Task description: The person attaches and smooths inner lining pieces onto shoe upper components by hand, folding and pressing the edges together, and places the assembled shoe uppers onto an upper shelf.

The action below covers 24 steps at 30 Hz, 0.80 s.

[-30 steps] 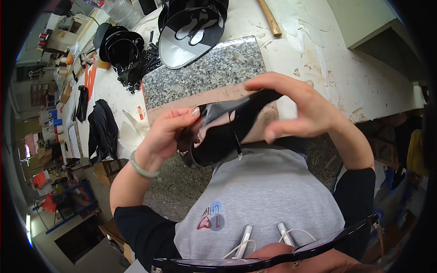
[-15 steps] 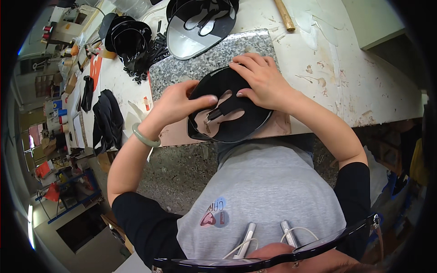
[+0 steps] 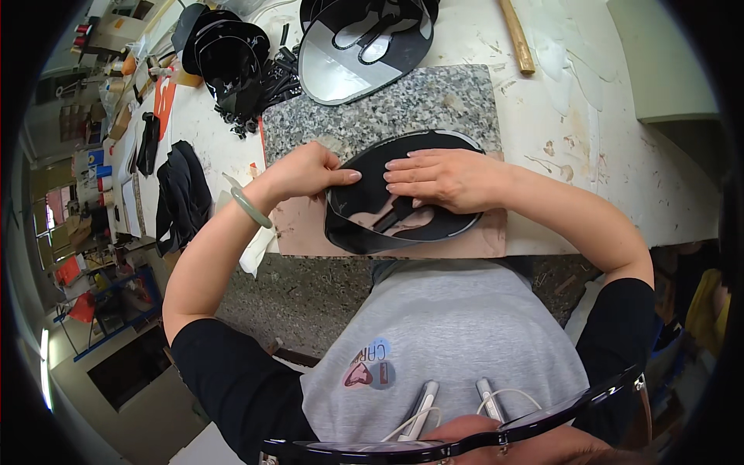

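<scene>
A black oval piece with two rounded cut-outs and a narrow strip between them rests on the work board in front of me. Its near edge stands up as a curved rim. At its left edge, my left hand grips it, with the thumb on top and the other fingers partly hidden. My right hand lies flat across its upper right part, fingers stretched out. Pinkish board surface shows through the cut-outs. What lies beneath my right palm is hidden.
A speckled stone slab lies just beyond. Past it are similar stacked oval pieces, black and shiny grey. A wooden handle lies at the far right. Curved black pieces and dark cloth lie to the left.
The black piece has turned, and its near rim now stands up. My right hand has flattened and moved nearer me across it. My left hand has shifted slightly along the left edge.
</scene>
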Tool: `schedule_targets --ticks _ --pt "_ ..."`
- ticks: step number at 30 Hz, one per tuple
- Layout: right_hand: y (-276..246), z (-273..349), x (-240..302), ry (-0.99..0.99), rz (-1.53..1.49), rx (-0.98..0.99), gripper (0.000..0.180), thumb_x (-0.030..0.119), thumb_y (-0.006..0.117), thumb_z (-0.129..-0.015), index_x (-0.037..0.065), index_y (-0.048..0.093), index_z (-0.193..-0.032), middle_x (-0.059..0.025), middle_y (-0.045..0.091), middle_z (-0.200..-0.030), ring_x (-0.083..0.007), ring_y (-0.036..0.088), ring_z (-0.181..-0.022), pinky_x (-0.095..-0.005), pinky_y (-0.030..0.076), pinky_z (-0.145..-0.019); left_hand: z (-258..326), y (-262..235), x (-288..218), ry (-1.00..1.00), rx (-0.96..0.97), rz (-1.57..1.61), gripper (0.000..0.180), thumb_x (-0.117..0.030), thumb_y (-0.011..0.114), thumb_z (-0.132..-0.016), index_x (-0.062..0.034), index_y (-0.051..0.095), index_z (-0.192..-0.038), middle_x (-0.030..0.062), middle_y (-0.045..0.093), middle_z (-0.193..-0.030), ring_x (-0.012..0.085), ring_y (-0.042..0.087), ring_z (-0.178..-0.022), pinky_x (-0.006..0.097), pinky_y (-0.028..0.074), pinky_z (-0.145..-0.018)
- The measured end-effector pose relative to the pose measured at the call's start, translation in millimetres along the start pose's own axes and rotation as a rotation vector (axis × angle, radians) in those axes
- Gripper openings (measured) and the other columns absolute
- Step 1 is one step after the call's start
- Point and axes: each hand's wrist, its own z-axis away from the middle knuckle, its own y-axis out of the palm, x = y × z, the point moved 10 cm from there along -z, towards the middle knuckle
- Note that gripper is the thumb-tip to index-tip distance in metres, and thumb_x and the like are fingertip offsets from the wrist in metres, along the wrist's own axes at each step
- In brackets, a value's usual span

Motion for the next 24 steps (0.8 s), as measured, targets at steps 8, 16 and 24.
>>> schedule_targets --ticks 8,16,24 --pt "24.9 -29.1 -3.2 -0.092 -0.018 0.121 0.063 0.048 0.039 -0.099 0.005 0.039 -0.144 -0.0108 0.043 -0.147 -0.0220 0.035 -0.140 -0.0398 0.023 -0.117 -2.1 1.7 -15.4 0.177 0.047 -0.137 0.035 -0.033 0.069 -0.087 0.0012 0.069 -0.076 0.0106 0.053 -0.052 0.0127 0.043 -0.049 0.033 0.040 -0.051" --pt "3.5 -11.0 -22.1 0.219 0.263 0.116 0.079 0.066 0.041 -0.089 0.013 0.036 -0.148 -0.0016 0.033 -0.155 -0.0160 0.026 -0.144 -0.0407 0.017 -0.118 -4.0 2.9 -11.0 0.105 0.049 -0.138 0.033 -0.033 0.069 -0.088 -0.0018 0.073 -0.079 0.0078 0.059 -0.051 0.0169 0.061 -0.051 0.031 0.048 -0.053" --pt "-14.4 56.5 -16.9 0.459 0.459 0.159 0.085 0.069 0.038 -0.088 0.011 0.032 -0.149 -0.0038 0.029 -0.156 -0.0186 0.019 -0.147 -0.0530 0.009 -0.118 6.8 -8.6 -29.6 0.138 -0.151 -0.607 0.046 -0.052 0.066 -0.082 -0.0082 0.071 -0.072 0.0080 0.067 -0.062 0.0265 0.069 -0.070 0.039 0.053 -0.066"
